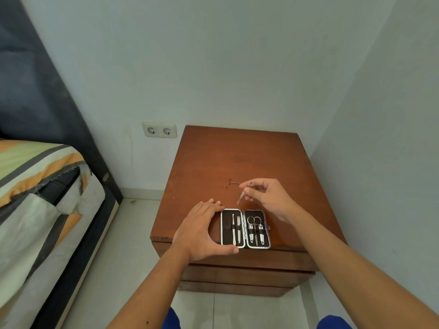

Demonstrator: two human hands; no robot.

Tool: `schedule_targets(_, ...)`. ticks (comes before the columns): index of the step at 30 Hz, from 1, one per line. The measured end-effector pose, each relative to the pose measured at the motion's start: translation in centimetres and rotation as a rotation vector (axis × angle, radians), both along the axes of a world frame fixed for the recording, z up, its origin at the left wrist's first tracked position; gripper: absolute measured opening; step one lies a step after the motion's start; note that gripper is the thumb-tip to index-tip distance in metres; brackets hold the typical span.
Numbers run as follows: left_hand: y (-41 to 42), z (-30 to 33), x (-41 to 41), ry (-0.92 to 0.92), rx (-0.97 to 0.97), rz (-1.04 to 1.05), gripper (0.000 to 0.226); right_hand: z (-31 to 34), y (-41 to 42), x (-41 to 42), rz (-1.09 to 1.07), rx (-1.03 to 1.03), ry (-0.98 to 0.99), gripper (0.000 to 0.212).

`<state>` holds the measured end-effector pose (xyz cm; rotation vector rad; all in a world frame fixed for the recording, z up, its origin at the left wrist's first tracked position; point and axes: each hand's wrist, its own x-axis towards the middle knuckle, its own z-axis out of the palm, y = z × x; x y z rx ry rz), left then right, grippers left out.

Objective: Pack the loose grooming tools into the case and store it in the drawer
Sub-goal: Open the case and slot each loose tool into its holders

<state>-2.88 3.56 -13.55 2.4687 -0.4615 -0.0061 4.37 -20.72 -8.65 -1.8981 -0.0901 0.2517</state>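
The left hand lies curved around the left edge of the open case, fingers spread along its far-left corner and the thumb reaching under its near edge, touching the rim without closing on it. The right hand hovers just beyond the case's right half, thumb and fingers pinched on a thin metal grooming tool that points down and to the left; the tool is blurred, so its kind cannot be told. The case lies flat and fully opened near the front edge of the table, a brown wooden bedside piece. Its left half holds two slim metal tools under a dark strap, and its right half holds small scissors between two nail clippers, all lying lengthwise on a black lining inside a pale rim. Farther back on the table, just left of the right hand's fingertips, a thin wire-like tool lies loose on the wood. Below the top, drawer fronts show closed. A double wall socket sits on the pale wall left of the table, and a bed with striped bedding and a dark headboard fills the left side, over a pale tiled floor
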Motion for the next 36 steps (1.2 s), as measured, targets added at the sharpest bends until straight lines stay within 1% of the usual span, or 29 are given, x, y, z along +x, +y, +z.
schedule_targets(2, 0.0, 0.1, 0.0, 0.006, -0.002, 0.001, 0.117, -0.1, 0.7, 0.0, 0.006, 0.003, -0.007, 0.025)
schedule_targets(4, -0.1, 0.1, 0.0, 0.003, -0.003, -0.001, 0.117, -0.2, 1.4, -0.1, 0.009, -0.044, -0.022, 0.030)
schedule_targets(11, 0.0, -0.1, 0.1, -0.005, 0.001, 0.002, 0.119, -1.6, 3.2, -0.8, 0.077, -0.203, -0.084, 0.026)
schedule_targets(19, 0.1, -0.3, -0.1, -0.003, -0.026, 0.021, 0.122, -2.4, 3.4, -1.2, 0.147, -0.227, -0.078, 0.025)
schedule_targets(23, 0.1, -0.3, -0.1, 0.000, -0.028, 0.023, 0.121, -2.5, 3.4, -1.6, 0.146, -0.254, -0.112, 0.025)
schedule_targets(26, 0.1, -0.3, -0.1, 0.019, -0.028, 0.038, 0.122, -2.6, 3.5, -2.1, 0.166, -0.293, -0.148, 0.029)
schedule_targets(31, 0.2, 0.1, -0.3, 0.035, -0.042, 0.034, 0.121, -3.0, 3.6, -2.8, 0.207, -0.447, -0.221, 0.041)
schedule_targets(36, 0.2, 0.3, -0.5, 0.046, -0.037, 0.032, 0.121, -2.7, 3.2, -3.4, 0.255, -0.649, -0.400, 0.044)
